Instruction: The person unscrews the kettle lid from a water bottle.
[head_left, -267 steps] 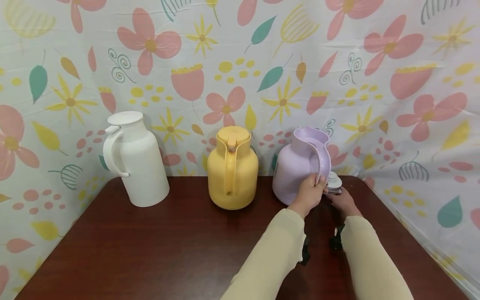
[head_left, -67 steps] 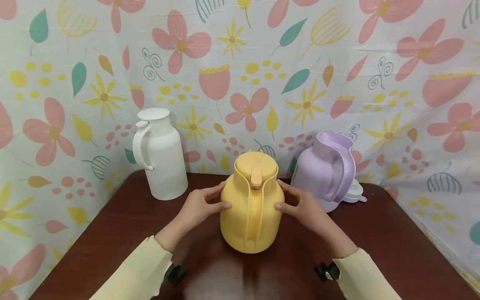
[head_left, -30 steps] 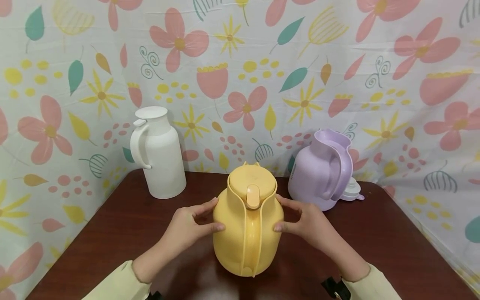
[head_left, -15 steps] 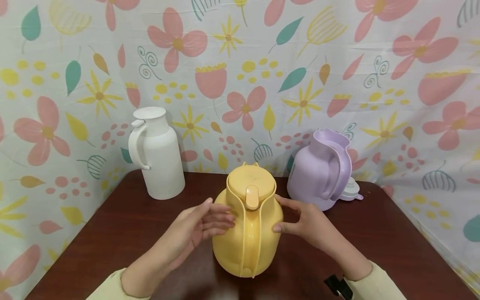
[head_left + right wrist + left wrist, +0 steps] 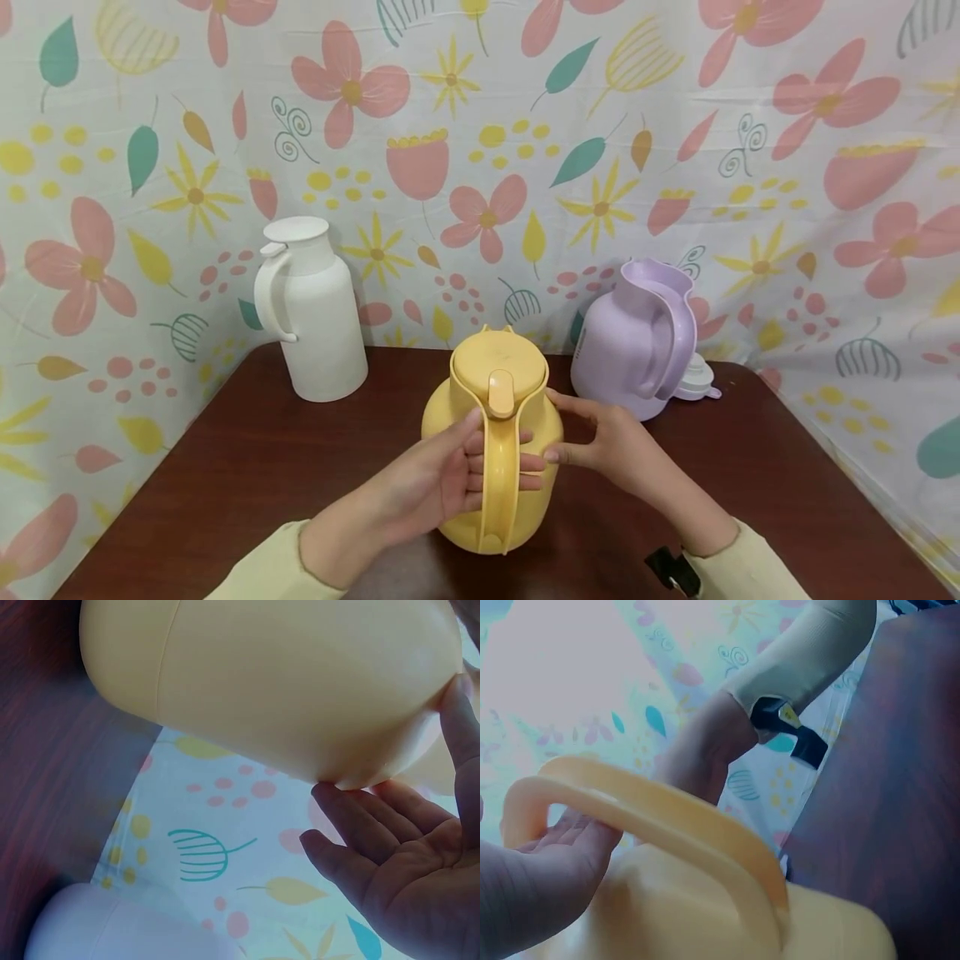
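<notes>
— Floral-printed fabric (image 5: pixel 487 108) backs the dark wooden counter (image 5: pixel 262 483). State the position of the yellow jug (image 5: pixel 501 446).

— Yellow jug: upright on the counter, between the left hand (image 5: pixel 431 492) and the right hand (image 5: pixel 615 442). Its handle (image 5: pixel 497 508) faces the person. Its round lid (image 5: pixel 499 364) is seated in the neck, above both hands.

— State the condition of the left hand.

— Fingers extended, passed through the gap behind the handle; the tips emerge on the side nearer the right hand. Thumb lies along the near side of the handle, just below the lid.

— And the right hand?

— Thumb and fingers spread, tips resting on the jug's wall. In the right wrist view, one fingertip stands just apart from the wall. How firmly the others press cannot be told.

— List the surrounding items.

— Purple jug (image 5: pixel 615 342): standing beyond the right hand. White stopper (image 5: pixel 696 379): lying just beside the purple jug, on the side away from the left hand. White jug (image 5: pixel 321 317): standing beyond the left hand and farther left, well apart from it. Black device (image 5: pixel 673 572): at the right wrist, by the pale sleeve (image 5: pixel 757 567).
</notes>
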A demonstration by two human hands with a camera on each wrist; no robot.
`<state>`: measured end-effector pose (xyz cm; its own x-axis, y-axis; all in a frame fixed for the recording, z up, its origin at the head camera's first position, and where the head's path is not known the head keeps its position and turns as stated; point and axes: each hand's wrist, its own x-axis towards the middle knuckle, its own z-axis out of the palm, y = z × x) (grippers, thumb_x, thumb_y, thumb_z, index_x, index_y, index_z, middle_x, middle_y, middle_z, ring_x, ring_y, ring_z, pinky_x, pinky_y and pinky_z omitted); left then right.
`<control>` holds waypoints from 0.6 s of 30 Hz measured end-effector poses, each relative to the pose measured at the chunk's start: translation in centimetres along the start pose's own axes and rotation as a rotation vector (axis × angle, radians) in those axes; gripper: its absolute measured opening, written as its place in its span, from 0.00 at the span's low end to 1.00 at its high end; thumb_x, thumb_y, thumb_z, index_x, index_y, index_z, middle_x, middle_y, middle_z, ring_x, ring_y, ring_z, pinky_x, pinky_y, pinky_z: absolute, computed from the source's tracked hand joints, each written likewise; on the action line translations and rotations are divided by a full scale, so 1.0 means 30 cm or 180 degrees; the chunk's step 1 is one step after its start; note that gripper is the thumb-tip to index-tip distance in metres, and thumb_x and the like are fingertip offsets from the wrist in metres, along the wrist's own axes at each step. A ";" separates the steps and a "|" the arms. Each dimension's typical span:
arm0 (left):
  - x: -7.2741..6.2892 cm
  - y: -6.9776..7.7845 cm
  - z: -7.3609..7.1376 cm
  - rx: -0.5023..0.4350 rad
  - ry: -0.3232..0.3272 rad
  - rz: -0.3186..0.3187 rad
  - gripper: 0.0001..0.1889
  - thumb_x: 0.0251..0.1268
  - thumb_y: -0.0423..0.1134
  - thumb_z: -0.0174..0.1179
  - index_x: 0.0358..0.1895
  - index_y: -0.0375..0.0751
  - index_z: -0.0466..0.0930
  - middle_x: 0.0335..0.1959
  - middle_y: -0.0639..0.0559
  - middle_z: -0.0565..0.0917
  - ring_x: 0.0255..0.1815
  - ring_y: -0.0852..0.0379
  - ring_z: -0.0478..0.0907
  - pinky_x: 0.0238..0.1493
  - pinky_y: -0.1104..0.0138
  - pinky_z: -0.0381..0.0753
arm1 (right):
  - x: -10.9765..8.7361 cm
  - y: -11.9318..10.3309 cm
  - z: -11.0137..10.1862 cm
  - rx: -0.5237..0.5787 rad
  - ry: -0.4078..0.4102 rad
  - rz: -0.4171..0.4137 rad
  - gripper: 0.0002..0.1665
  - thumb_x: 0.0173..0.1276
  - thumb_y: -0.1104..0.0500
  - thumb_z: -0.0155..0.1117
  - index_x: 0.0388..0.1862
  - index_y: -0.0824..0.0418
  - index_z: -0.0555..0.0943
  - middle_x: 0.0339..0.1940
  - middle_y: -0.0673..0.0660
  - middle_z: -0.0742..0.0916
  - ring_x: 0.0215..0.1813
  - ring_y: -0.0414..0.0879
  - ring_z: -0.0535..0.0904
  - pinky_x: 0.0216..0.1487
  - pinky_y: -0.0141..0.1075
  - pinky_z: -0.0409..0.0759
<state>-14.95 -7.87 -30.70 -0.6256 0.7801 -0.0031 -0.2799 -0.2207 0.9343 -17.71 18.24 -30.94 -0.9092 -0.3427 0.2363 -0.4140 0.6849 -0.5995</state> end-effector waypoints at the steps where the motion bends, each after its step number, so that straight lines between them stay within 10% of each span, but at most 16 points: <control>1: 0.003 0.000 0.005 0.0006 -0.0028 0.0014 0.43 0.79 0.67 0.40 0.76 0.29 0.61 0.71 0.33 0.74 0.66 0.54 0.82 0.70 0.64 0.77 | 0.001 0.000 0.000 -0.0022 0.0006 0.0007 0.43 0.56 0.44 0.80 0.68 0.59 0.79 0.61 0.64 0.87 0.64 0.61 0.83 0.60 0.59 0.81; 9: 0.037 -0.044 0.041 0.0217 -0.0197 0.0358 0.38 0.75 0.68 0.44 0.64 0.34 0.68 0.33 0.63 0.85 0.38 0.63 0.83 0.53 0.66 0.81 | -0.001 0.001 0.002 -0.0065 0.0049 -0.0020 0.42 0.56 0.43 0.79 0.67 0.58 0.80 0.61 0.63 0.87 0.64 0.60 0.82 0.60 0.58 0.81; 18: 0.042 -0.069 0.067 0.0252 -0.0036 0.0534 0.15 0.82 0.49 0.39 0.36 0.48 0.69 0.21 0.61 0.69 0.24 0.64 0.67 0.37 0.71 0.71 | -0.007 0.012 0.015 0.0006 0.0121 -0.0116 0.41 0.58 0.46 0.78 0.68 0.62 0.79 0.64 0.62 0.86 0.67 0.61 0.81 0.63 0.59 0.80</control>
<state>-13.70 -5.27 -31.92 -0.6504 0.7429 0.1587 -0.1139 -0.3019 0.9465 -17.65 18.25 -31.55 -0.8946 -0.3425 0.2869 -0.4467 0.6714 -0.5914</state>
